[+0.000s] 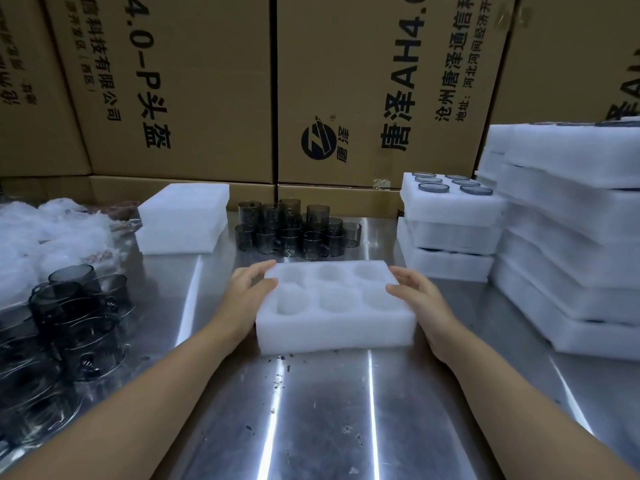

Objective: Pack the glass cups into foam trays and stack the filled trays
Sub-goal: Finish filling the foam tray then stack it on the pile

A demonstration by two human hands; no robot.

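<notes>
A white foam tray (334, 327) with several round empty pockets lies on the steel table in front of me. My left hand (247, 292) holds its left end, thumb on the top edge. My right hand (420, 294) holds its right end the same way. Behind the tray stands a cluster of smoky grey glass cups (294, 225), some stacked. More grey glass cups (69, 306) lie in clear wrapping at the left. A filled tray (450, 199) tops a short stack at the right.
A taller stack of foam trays (571, 237) fills the right edge. A stack of foam trays (183, 220) sits at the back left beside crumpled plastic wrap (52, 230). Large cardboard boxes (194, 88) wall off the back. Foam crumbs dot the steel table (311, 410).
</notes>
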